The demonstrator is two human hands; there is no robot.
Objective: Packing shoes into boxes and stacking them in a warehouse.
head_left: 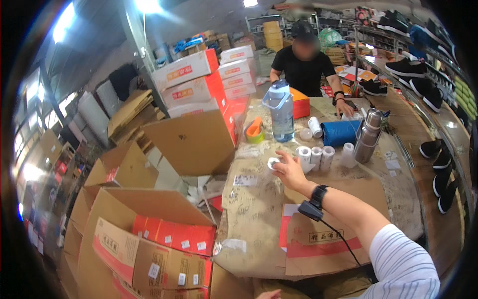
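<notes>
My right hand (pixel 289 169) reaches out over the table, its thumb and fingers closed around a small white roll (pixel 272 163) near the table's left side. A black watch and a small dark device with a cable are on that wrist. Just right of the hand stand several white label rolls (pixel 315 158). Only a sliver of my left hand (pixel 269 294) shows at the lower edge, so its fingers are mostly hidden. In front of me a flattened brown and red cardboard piece (pixel 323 249) lies on the table.
Left of the table (pixel 249 199), an open carton (pixel 154 199) holds red and brown shoe boxes. A blue water bottle (pixel 282 112), an orange and green tape roll (pixel 255 132), a blue bundle (pixel 339 133) and a steel flask (pixel 368 137) stand farther back. Across sits a person (pixel 304 67); shoe shelves (pixel 428 119) line the right.
</notes>
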